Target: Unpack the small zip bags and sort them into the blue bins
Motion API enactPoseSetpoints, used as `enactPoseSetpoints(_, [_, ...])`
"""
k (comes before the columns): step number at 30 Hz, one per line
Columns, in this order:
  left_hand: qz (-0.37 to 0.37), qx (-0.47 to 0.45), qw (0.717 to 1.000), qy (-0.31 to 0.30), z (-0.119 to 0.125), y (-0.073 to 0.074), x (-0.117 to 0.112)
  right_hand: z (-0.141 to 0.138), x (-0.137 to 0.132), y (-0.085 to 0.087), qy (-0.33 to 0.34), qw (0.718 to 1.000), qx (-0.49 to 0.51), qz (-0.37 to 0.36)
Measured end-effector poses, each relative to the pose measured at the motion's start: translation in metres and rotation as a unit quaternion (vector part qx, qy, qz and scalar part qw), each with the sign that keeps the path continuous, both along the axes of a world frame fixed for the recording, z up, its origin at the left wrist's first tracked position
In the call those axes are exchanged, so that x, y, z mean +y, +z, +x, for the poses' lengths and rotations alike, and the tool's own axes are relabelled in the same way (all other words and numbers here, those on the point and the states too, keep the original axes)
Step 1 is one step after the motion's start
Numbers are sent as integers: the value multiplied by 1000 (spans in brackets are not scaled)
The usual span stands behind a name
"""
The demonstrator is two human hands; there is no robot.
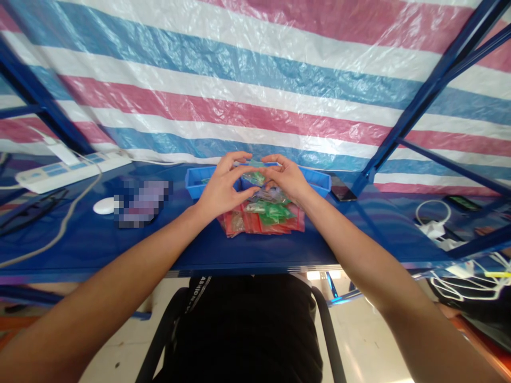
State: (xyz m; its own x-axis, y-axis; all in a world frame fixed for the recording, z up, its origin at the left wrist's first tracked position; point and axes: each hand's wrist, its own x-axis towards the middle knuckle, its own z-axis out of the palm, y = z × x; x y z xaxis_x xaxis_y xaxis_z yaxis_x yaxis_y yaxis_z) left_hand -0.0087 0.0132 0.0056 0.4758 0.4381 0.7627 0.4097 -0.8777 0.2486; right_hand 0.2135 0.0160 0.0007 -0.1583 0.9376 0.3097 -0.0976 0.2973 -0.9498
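My left hand [229,183] and my right hand [286,178] meet over the blue bins, fingertips almost touching. Between them is a small clear plastic bag with a green tint [255,177]. The left thumb stands well apart from its fingers, which are stretched toward the bag. My right hand's fingers are curled at the bag's edge and seem to grip it, though its fingertips are partly hidden. Below the hands lie green plastic packets [275,213] and clear packets [275,196], on top of a layer of red-edged bags [237,222].
One blue bin [195,183] shows at the left and another [319,181] at the right. A dark phone [342,189] lies beside the right bin. Further left are a white mouse [104,206], a blurred-out item [146,202] and a power strip [72,171]. A white cable coil [433,218] sits right.
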Motion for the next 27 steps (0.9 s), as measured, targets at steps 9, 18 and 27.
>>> enactPoseSetpoints(9, [-35, -40, 999, 9, -3, 1, -1, 2, -3, 6, -56, 995, -70, 49])
enactPoseSetpoints(18, [-115, -83, 990, -22, -3, -2, 3, -4, 0, -5, 19, 995, -57, 82])
enactPoseSetpoints(27, [-30, -101, 984, 145, -21, 13, 14, 0, 8, -5, -54, 994, -51, 83])
